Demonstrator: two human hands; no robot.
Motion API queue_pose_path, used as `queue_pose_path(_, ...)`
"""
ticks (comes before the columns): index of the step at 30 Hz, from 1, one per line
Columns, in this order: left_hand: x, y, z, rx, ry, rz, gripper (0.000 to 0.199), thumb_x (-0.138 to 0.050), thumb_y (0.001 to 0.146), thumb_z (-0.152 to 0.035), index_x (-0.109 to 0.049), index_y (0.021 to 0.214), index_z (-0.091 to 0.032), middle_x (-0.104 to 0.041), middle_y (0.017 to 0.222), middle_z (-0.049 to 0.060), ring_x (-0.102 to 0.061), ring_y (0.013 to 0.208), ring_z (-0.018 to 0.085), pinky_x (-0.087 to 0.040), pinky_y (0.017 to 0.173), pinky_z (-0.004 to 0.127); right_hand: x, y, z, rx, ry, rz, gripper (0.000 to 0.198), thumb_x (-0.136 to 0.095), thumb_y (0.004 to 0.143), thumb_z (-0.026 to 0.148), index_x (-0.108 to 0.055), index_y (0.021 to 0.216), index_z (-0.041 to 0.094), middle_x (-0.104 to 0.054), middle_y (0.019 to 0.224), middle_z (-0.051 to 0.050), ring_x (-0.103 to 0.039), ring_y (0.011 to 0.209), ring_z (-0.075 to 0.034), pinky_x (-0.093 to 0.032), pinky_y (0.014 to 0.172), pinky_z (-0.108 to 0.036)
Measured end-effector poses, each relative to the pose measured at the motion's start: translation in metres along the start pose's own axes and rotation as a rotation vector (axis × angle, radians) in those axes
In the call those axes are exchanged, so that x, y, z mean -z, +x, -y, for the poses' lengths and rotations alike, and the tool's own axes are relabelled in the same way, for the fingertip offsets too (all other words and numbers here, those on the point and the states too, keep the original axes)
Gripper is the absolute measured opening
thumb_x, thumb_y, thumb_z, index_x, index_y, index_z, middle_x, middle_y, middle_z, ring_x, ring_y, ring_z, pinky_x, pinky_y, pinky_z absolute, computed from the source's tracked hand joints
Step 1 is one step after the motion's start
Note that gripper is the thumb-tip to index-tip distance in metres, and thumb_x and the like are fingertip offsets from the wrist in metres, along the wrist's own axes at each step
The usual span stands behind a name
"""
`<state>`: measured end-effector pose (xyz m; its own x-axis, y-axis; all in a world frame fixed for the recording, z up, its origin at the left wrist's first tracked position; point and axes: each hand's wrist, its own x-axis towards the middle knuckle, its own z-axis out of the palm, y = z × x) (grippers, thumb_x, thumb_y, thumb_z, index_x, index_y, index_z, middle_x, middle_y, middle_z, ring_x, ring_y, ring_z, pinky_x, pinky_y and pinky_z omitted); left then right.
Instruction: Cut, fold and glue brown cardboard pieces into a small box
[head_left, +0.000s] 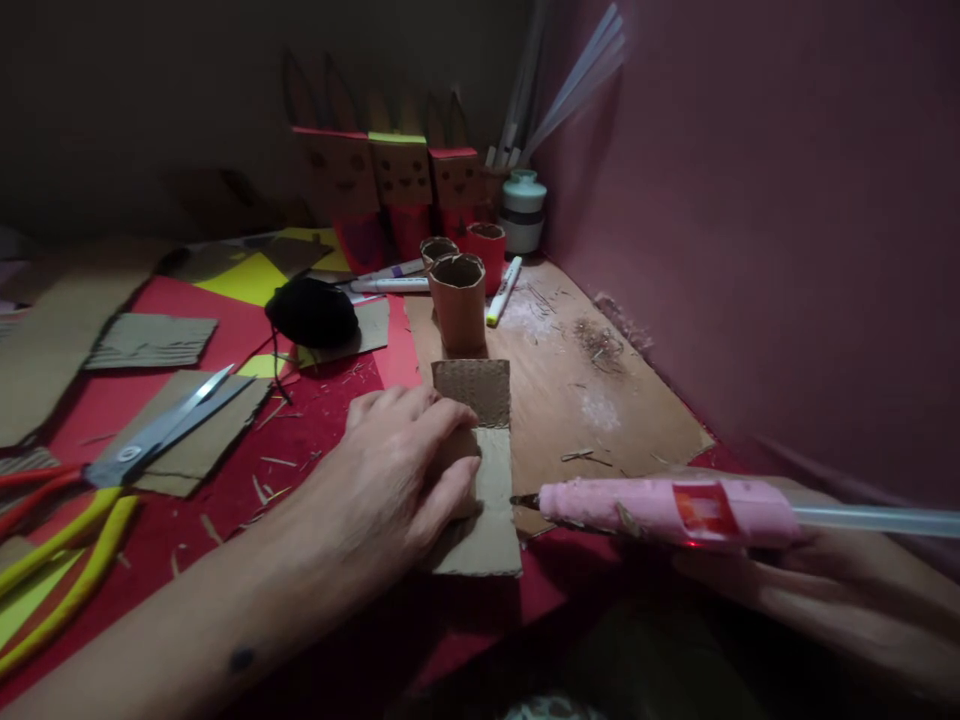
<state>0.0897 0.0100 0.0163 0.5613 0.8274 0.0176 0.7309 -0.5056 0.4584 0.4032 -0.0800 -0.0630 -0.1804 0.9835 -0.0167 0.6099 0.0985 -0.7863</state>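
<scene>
A folded strip of corrugated cardboard (495, 480) lies in front of me, its far end standing up. My left hand (412, 450) grips it from the left, thumb and curled fingers on its surface; some fingertips are hidden. At the right, my right hand (795, 580) is closed round a pink hot glue gun (645, 510), whose red light glows. The gun's dark nozzle points left, at the strip's right edge. A clear glue stick (877, 519) sticks out of its back. Just beyond the strip stands a brown cardboard tube (459, 310).
Open scissors (142, 440) with red and yellow handles lie at left, on cardboard pieces. A black yarn ball (313, 312), markers (504, 290) and a red tube (487, 255) sit farther back. Cardboard rabbit figures (401, 170) and a jar (523, 210) stand behind. A wall (787, 250) bounds the right.
</scene>
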Motion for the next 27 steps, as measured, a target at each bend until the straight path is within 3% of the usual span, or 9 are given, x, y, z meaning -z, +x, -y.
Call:
queue_pose_path(5, 0.006, 0.002, -0.006, 0.041, 0.019, 0.051, 0.027, -0.040, 0.089, -0.035, -0.064, 0.090, -0.022, -0.063, 0.093, 0.008, -0.054, 0.093, 0.028, -0.040, 0.091, 0.050, 0.019, 0.012, 0.076, -0.105, 0.222, 0.182, 0.030, -0.065, 0.083, 0.038, -0.073, 0.111, 0.045, -0.075, 0.107, -0.005, -0.067, 0.110, -0.032, -0.059, 0.089, -0.042)
queue_pose_path(7, 0.006, 0.003, -0.007, 0.044, 0.024, 0.052, 0.026, -0.042, 0.088, -0.036, -0.064, 0.088, -0.022, -0.062, 0.093, 0.008, -0.054, 0.093, 0.029, -0.040, 0.091, 0.050, 0.023, 0.016, 0.092, -0.116, 0.209, 0.248, 0.032, -0.066, 0.084, 0.036, -0.071, 0.114, 0.045, -0.075, 0.110, -0.002, -0.066, 0.113, -0.032, -0.054, 0.098, -0.044)
queue_pose_path(14, 0.004, 0.004, -0.007, 0.045, 0.026, 0.044, 0.025, -0.044, 0.087, -0.036, -0.064, 0.089, -0.022, -0.062, 0.092, 0.007, -0.055, 0.093, 0.029, -0.039, 0.093, 0.051, 0.021, 0.013, 0.078, -0.093, 0.143, 0.236, 0.035, -0.063, 0.086, 0.035, -0.069, 0.119, 0.045, -0.076, 0.105, -0.003, -0.068, 0.109, -0.032, -0.055, 0.098, -0.044)
queue_pose_path(18, 0.001, 0.003, -0.003, 0.032, 0.021, 0.023, 0.027, -0.042, 0.088, -0.036, -0.064, 0.091, -0.021, -0.062, 0.092, 0.008, -0.055, 0.093, 0.028, -0.039, 0.092, 0.051, 0.020, 0.014, 0.080, -0.094, 0.164, 0.192, 0.031, -0.065, 0.084, 0.036, -0.073, 0.113, 0.044, -0.077, 0.103, -0.003, -0.068, 0.109, -0.033, -0.058, 0.091, -0.042)
queue_pose_path(22, 0.000, 0.003, -0.001, 0.009, 0.016, 0.017, 0.027, -0.042, 0.089, -0.036, -0.065, 0.091, -0.021, -0.063, 0.093, 0.008, -0.055, 0.090, 0.027, -0.040, 0.091, 0.050, 0.019, 0.018, 0.085, -0.134, 0.171, 0.238, 0.029, -0.064, 0.085, 0.037, -0.073, 0.110, 0.046, -0.076, 0.103, -0.002, -0.069, 0.107, -0.031, -0.058, 0.092, -0.042)
queue_pose_path(27, 0.003, 0.001, -0.004, -0.008, 0.036, 0.013, 0.025, -0.043, 0.089, -0.034, -0.065, 0.092, -0.022, -0.064, 0.093, 0.007, -0.056, 0.091, 0.027, -0.041, 0.090, 0.048, 0.017, 0.018, 0.084, -0.090, 0.151, 0.216, 0.029, -0.060, 0.088, 0.034, -0.071, 0.114, 0.044, -0.077, 0.097, -0.003, -0.070, 0.106, -0.027, -0.060, 0.088, -0.040)
